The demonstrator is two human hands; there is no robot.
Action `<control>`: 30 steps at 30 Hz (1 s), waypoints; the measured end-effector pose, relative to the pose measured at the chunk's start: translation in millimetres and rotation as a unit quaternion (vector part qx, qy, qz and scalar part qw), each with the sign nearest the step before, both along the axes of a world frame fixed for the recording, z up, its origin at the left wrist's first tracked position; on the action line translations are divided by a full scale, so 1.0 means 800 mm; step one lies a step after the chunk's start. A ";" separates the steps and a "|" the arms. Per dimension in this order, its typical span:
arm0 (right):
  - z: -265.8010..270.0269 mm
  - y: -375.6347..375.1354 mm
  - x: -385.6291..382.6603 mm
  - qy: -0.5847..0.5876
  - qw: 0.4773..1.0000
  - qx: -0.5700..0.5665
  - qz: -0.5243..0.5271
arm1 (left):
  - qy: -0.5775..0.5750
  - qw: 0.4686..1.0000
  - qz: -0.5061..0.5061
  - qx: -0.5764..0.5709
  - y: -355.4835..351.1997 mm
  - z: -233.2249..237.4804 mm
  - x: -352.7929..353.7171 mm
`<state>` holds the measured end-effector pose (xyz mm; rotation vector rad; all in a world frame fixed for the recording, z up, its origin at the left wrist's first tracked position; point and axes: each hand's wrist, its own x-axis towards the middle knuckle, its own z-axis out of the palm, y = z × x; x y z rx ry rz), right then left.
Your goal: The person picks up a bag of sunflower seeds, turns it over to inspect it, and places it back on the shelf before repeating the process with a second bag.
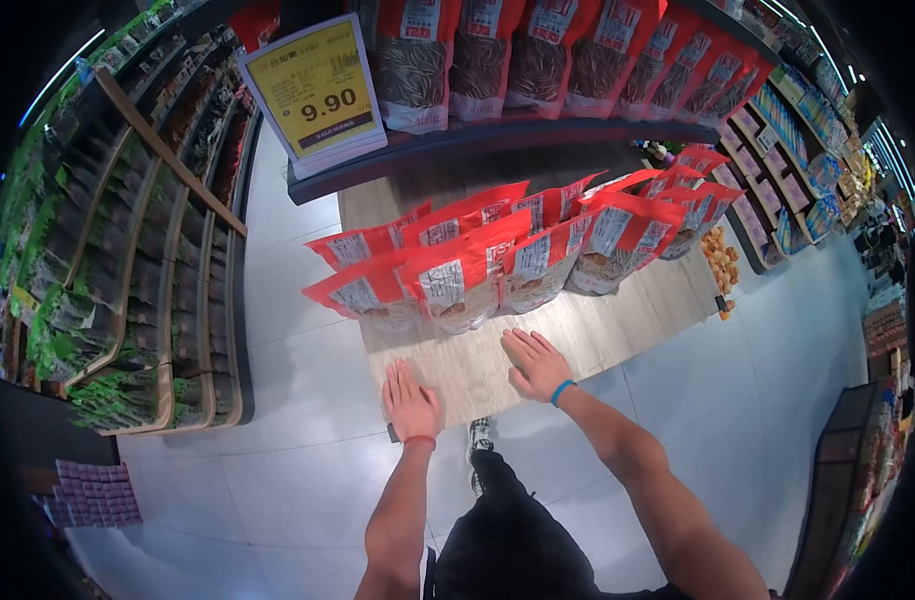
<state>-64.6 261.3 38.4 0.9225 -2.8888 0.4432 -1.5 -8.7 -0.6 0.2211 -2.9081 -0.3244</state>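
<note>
My left hand (412, 402) lies flat on the front left corner of a light wooden shelf board (468, 380), fingers stretched out. Farther right, my right hand (538, 365) rests on the same board with its fingers extended and thumb apart. Neither hand holds anything. Just beyond them, red and clear food bags (461, 285) stand upright in rows on the board. The closest bag (538, 270) is a short way past my right fingertips, and another red bag (373, 296) stands beyond my left hand.
Above is a dark shelf (348, 165) with a row of red-topped bags (408, 70) and a yellow price sign (316, 100) reading 9.90. Stocked shelves (158, 270) stand at the left, others (778, 160) at the right. Pale floor tiles (308, 490) surround my legs.
</note>
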 end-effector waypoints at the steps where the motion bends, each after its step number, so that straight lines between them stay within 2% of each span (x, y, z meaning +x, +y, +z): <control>1: -0.001 0.000 0.001 -0.022 0.999 -0.026 -0.018 | 0.001 1.000 0.000 0.000 0.001 0.001 0.001; 4: 0.005 0.000 0.000 -0.043 0.997 -0.058 -0.034 | 0.006 0.998 0.006 0.058 0.002 0.004 -0.001; 13: 0.001 0.012 0.002 -0.020 0.997 -0.065 -0.025 | -0.014 1.000 -0.002 0.020 0.004 0.003 0.000; 15: -0.001 0.013 0.001 -0.022 0.997 -0.065 -0.024 | -0.023 0.999 -0.016 -0.041 0.004 0.001 0.001; 17: -0.005 0.017 0.003 0.003 0.998 -0.059 0.003 | -0.021 0.999 -0.017 -0.042 0.006 0.000 0.000; 18: -0.008 0.015 0.005 0.001 0.998 -0.061 -0.016 | -0.020 0.999 -0.014 -0.042 0.005 0.001 0.001; 19: -0.009 0.015 0.005 -0.008 0.997 -0.070 -0.009 | -0.022 0.998 -0.040 -0.043 0.005 0.002 0.002; 23: -0.025 0.026 0.010 -0.004 0.996 -0.085 -0.029 | -0.006 0.997 -0.017 -0.075 0.005 -0.017 0.001; 30: -0.038 0.044 0.010 -0.001 0.988 -0.153 0.017 | -0.021 0.996 -0.037 -0.074 0.010 -0.012 0.005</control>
